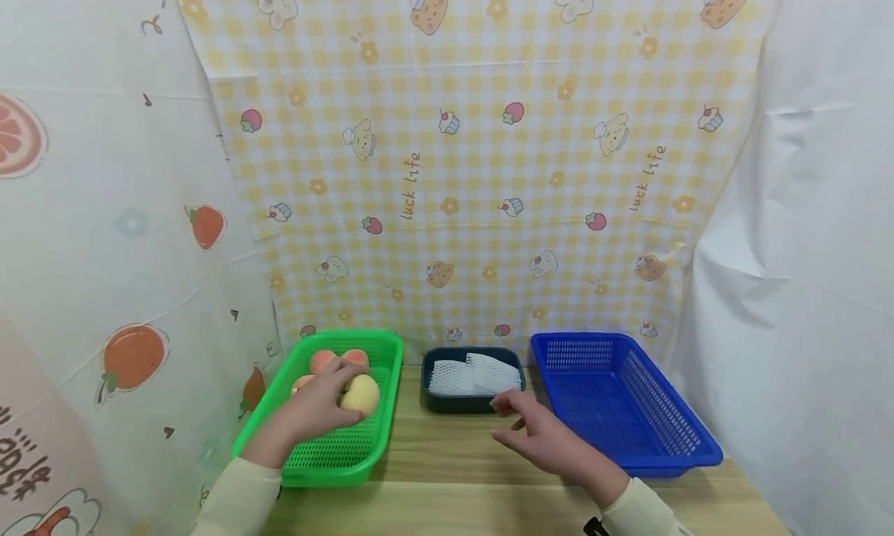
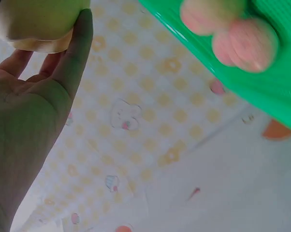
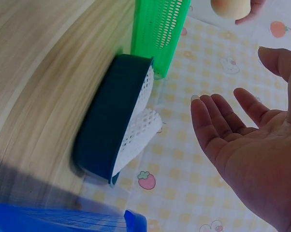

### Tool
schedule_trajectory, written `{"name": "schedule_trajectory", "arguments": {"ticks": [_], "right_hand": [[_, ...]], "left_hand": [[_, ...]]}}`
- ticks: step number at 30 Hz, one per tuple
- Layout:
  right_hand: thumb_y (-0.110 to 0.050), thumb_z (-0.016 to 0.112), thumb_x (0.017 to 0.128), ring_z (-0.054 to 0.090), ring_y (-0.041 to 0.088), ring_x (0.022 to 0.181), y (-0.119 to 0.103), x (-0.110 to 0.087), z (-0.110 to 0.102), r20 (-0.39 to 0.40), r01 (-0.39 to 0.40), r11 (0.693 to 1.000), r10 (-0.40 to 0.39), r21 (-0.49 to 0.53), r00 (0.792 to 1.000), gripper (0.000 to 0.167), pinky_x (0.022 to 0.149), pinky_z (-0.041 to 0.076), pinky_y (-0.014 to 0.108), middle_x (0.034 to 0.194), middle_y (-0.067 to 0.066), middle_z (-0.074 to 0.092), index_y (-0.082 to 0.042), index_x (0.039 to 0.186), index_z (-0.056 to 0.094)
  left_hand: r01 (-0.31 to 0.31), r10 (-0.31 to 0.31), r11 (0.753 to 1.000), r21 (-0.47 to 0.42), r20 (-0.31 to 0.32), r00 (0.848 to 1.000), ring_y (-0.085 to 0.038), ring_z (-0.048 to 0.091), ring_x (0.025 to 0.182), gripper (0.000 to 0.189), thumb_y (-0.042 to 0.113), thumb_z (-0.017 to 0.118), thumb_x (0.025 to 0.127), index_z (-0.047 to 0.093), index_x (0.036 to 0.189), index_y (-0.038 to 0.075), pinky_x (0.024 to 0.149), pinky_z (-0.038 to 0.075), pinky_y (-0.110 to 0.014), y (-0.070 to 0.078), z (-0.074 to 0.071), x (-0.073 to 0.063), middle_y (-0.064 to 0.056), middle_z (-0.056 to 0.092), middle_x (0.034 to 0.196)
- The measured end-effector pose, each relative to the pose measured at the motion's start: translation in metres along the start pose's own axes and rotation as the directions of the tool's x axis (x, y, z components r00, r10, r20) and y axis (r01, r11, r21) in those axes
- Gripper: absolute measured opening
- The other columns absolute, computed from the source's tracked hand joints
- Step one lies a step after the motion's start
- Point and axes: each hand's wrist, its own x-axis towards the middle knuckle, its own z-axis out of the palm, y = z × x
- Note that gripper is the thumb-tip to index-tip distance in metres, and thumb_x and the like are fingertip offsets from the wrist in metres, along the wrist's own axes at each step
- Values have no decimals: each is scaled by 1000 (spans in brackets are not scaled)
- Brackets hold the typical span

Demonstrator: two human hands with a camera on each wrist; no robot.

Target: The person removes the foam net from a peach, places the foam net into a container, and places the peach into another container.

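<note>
Counter (image 1: 447,482) of pale wood carries a blue plastic basket (image 1: 687,435), green plastic basket (image 1: 380,365) and dark tray of white foam nets (image 1: 473,375). Left hand (image 1: 317,408) grips a yellow-pink peach (image 1: 362,394) inside the green basket; right hand (image 1: 541,435) hovers spread beside the tray.

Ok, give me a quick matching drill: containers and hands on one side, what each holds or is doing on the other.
1. green basket
2. dark tray
3. blue basket
4. left hand

a. white foam nets
b. nothing inside
c. grips a yellowish peach
d. pink peaches

Pairs: 1-d, 2-a, 3-b, 4-c
</note>
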Motion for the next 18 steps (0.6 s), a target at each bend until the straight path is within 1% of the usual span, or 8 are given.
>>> {"name": "schedule_trajectory", "arguments": {"ticks": [3, 6, 8, 11, 14, 16, 18], "right_hand": [[-33, 71, 111, 63, 26, 129, 0, -1, -1, 10, -10, 1000, 10, 8, 1000, 38, 98, 58, 36, 142, 2, 64, -15, 142, 60], [-33, 71, 111, 63, 27, 129, 0, -3, -2, 17, -21, 1000, 21, 19, 1000, 37, 98, 58, 37, 141, 2, 64, -14, 141, 61], [-32, 70, 112, 62, 27, 129, 0, -4, -2, 26, -23, 999, 22, 27, 999, 36, 98, 58, 37, 140, 3, 64, -14, 141, 61], [-32, 69, 112, 62, 27, 129, 0, -5, -1, 39, -21, 999, 20, 36, 999, 36, 98, 58, 38, 140, 1, 63, -15, 142, 61], [-32, 69, 112, 62, 26, 128, 0, -4, 0, 42, -17, 999, 15, 43, 999, 35, 97, 58, 39, 138, 0, 63, -16, 142, 61], [-32, 70, 112, 61, 25, 128, 0, -4, 1, 42, -14, 999, 12, 40, 999, 34, 97, 58, 38, 137, -1, 63, -16, 141, 62], [-32, 70, 112, 61, 25, 126, 0, -4, 1, 44, -13, 999, 11, 36, 999, 33, 97, 58, 37, 135, -1, 63, -16, 140, 63]], "left_hand": [[15, -15, 999, 39, -9, 1000, -26, 61, 98, 69, 19, 94, 87, 64, 148, 6, 76, 54, -44, -12, -10, 1, -20, 51, 142], [4, -4, 998, 56, -5, 1000, -27, 60, 101, 68, 17, 93, 86, 63, 144, -1, 79, 53, -44, -26, -18, 2, -23, 52, 142], [24, -25, 998, 60, 9, 1000, -28, 58, 102, 66, 16, 92, 87, 62, 142, -1, 79, 52, -43, -35, -23, 2, -22, 54, 140], [69, -72, 994, 87, 31, 997, -26, 57, 97, 67, 17, 90, 87, 60, 144, 0, 76, 50, -41, -48, -32, 1, -19, 58, 135], [96, -100, 986, 134, 26, 995, -25, 57, 94, 68, 16, 91, 85, 61, 144, -1, 76, 49, -42, -59, -40, 0, -14, 63, 127], [99, -104, 980, 173, 17, 994, -25, 58, 95, 68, 16, 92, 84, 62, 142, -3, 78, 50, -44, -64, -44, 0, -11, 66, 122], [113, -119, 976, 188, 22, 993, -26, 59, 96, 65, 16, 92, 84, 64, 140, -3, 79, 50, -46, -68, -46, 1, -10, 67, 119]]}}
